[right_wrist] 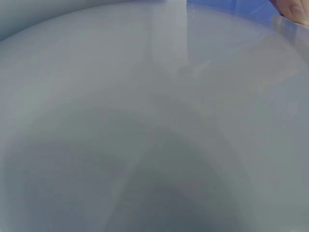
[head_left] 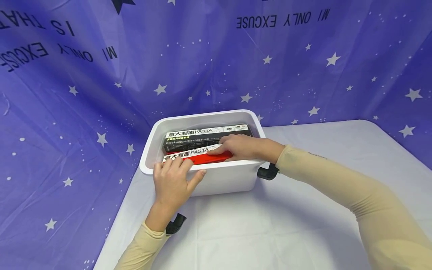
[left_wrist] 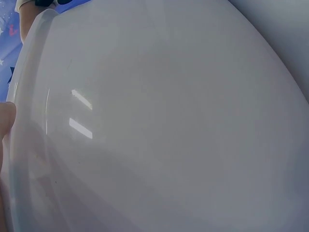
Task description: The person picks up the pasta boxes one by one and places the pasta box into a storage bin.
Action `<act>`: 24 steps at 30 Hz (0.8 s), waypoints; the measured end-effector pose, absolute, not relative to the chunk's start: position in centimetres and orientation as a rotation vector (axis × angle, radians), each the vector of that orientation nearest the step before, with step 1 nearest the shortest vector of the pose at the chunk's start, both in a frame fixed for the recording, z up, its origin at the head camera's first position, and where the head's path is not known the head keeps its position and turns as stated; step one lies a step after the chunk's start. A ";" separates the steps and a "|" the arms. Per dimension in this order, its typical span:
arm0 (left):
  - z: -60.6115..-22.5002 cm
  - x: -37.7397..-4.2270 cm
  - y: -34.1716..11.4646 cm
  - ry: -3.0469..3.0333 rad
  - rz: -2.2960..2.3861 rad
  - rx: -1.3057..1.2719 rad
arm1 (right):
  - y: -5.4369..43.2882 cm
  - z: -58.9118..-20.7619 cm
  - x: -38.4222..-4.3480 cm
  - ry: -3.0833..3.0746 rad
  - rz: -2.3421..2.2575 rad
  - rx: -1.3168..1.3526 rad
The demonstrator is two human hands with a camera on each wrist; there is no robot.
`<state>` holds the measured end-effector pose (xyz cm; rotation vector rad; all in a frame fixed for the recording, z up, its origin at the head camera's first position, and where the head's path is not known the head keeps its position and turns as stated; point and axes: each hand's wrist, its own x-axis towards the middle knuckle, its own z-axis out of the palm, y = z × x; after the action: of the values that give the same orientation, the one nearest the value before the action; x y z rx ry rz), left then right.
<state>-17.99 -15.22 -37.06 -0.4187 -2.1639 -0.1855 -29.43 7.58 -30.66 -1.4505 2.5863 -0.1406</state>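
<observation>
A white plastic bin (head_left: 226, 180) stands on the table with two long pasta boxes inside. At the back lies a black pasta box (head_left: 189, 143), labelled black pepper flavor sauce; nearer the front is a red pasta box (head_left: 204, 159), partly covered by the hands. My left hand (head_left: 172, 183) grips the bin's front rim at the left, fingers over the edge and thumb outside. Reaching in over the right side, my right hand (head_left: 239, 147) holds the right end of the red box; some fingertips are hidden. Both wrist views are mostly filled by the bin's wall (left_wrist: 159, 121).
A white cloth covers the table (head_left: 236, 232) under the bin. Behind and to the left hangs a purple curtain (head_left: 209, 67) with stars and lettering. Black wrist cameras (head_left: 267, 172) sit beneath both wrists, the right one close to the bin's side.
</observation>
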 end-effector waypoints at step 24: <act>-37.1 -18.0 -15.3 -2.161 -0.185 -0.413 | 7.5 -30.7 -29.4 2.570 -0.172 -1.472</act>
<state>-18.04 -15.29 -37.08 -0.4127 -2.1613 -0.1852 -29.38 7.53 -30.71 -1.4721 2.5703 -0.1724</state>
